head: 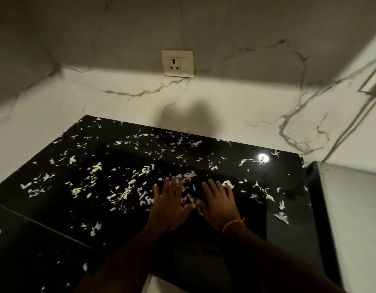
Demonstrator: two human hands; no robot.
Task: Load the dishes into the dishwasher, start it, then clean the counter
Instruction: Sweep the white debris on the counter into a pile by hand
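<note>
- Black polished counter (288, 208) lies under both your hands, strewn with pale vegetable scraps (123, 195) from 9 to 3 o'clock.
- Your left hand (169, 205) presses flat on the scraps, fingers straight, gripping nothing.
- Your right hand (220, 203), orange thread (233, 224) at its wrist, lies flat beside it, fingers spread.
- At 12 o'clock, a wall socket (178, 63) sits on marble.

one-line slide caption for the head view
Both hands, left and right, flat on a black counter among scattered scraps.
</note>
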